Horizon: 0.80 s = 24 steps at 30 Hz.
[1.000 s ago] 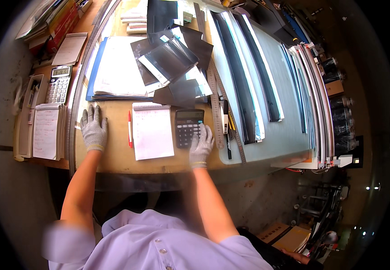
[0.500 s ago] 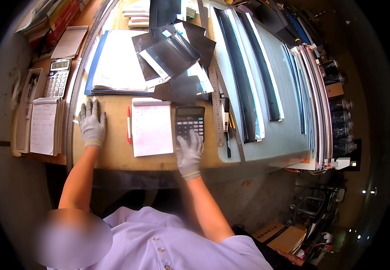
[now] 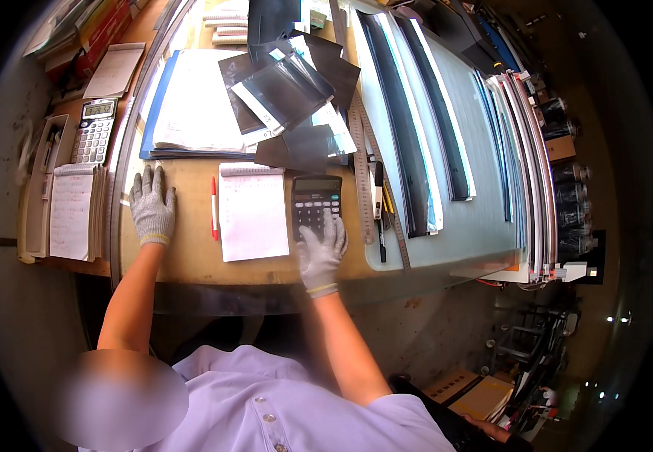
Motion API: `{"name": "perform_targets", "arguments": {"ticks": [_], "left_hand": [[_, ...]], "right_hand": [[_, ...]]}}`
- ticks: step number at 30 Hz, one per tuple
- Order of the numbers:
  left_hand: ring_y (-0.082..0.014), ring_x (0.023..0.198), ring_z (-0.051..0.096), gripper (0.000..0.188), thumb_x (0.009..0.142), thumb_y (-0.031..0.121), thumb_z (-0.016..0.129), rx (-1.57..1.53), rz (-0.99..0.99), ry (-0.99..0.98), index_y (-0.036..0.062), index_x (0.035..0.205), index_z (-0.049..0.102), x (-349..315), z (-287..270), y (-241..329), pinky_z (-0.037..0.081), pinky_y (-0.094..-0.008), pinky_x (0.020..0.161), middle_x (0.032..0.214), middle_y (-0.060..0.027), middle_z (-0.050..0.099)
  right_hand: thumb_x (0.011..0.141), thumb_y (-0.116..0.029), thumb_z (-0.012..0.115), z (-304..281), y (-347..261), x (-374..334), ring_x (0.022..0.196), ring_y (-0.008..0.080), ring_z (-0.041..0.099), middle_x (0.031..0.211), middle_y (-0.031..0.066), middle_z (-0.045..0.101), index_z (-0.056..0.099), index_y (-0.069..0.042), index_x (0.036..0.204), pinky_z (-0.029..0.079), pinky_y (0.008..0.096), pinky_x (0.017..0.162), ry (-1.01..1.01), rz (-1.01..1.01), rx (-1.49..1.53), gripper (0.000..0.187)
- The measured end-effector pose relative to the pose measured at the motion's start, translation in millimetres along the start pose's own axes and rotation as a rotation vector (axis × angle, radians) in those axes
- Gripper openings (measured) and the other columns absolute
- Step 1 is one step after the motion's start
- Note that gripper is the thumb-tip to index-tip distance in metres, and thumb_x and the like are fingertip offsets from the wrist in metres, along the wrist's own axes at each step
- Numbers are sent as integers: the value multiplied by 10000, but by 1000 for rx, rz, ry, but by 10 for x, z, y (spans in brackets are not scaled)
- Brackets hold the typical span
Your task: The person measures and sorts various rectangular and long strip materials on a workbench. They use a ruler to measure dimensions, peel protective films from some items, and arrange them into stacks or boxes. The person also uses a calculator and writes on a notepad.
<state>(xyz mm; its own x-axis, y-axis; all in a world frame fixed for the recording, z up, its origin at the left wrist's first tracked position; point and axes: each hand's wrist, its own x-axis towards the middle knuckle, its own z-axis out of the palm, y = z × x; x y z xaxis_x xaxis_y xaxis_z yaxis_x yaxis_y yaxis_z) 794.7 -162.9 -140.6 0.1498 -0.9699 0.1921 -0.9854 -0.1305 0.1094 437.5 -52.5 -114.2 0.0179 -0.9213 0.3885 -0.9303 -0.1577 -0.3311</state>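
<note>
In a grey knit glove, my left hand (image 3: 152,209) lies flat on the tabletop with its fingers spread and nothing in it. My right hand (image 3: 322,252), gloved alike, rests over the lower keys of a black calculator (image 3: 316,197), its fingers stretched out and apart; it hides the bottom rows. Left of the calculator lies a spiral notepad (image 3: 253,215) with faint red writing. Between the notepad and my left hand is a red and white pen (image 3: 214,208).
Dark film sheets (image 3: 285,90) overlap a stack of white paper (image 3: 198,105) on a blue folder. Metal rulers (image 3: 361,173), a black marker (image 3: 378,184) and long dark strips (image 3: 402,128) lie to the right. A silver calculator (image 3: 94,135) and another notepad (image 3: 72,215) are at the left.
My right hand has shifted slightly right over the calculator's keys, and its fingers have moved. My left hand has stayed in place on the table.
</note>
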Motion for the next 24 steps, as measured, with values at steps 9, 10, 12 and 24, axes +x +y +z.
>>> {"name": "perform_targets", "arguments": {"ticks": [9,10,12,24], "left_hand": [[-372,1444,351,586,978,334,566,-3,-5,8,125,1511,436,9,1,-3,252,-477,1204,1569,-128,412],[-373,1443,353,587,977,333,567,-10,-4,10,124,1510,437,10,6,-2,254,-479,1204,1567,-129,414],[-377,1439,356,587,975,331,568,-25,0,15,122,1508,439,14,15,0,256,-482,1202,1565,-130,417],[-377,1436,360,588,984,345,541,-17,-9,1,117,1514,428,21,-31,23,251,-487,1201,1568,-123,414]], "right_hand": [[888,-197,673,-5,214,126,1386,470,334,1507,226,379,643,-89,1242,291,592,1136,54,115,-46,372],[888,-196,673,-15,182,122,1383,466,340,1503,227,384,645,-84,1238,297,581,1136,26,116,-57,369],[889,-196,674,-18,111,99,1378,457,353,1495,228,393,648,-74,1230,310,560,1136,-30,119,-79,364],[966,-167,562,106,235,-209,1318,417,450,1426,242,470,508,24,1322,346,507,1115,165,270,182,408]]}}
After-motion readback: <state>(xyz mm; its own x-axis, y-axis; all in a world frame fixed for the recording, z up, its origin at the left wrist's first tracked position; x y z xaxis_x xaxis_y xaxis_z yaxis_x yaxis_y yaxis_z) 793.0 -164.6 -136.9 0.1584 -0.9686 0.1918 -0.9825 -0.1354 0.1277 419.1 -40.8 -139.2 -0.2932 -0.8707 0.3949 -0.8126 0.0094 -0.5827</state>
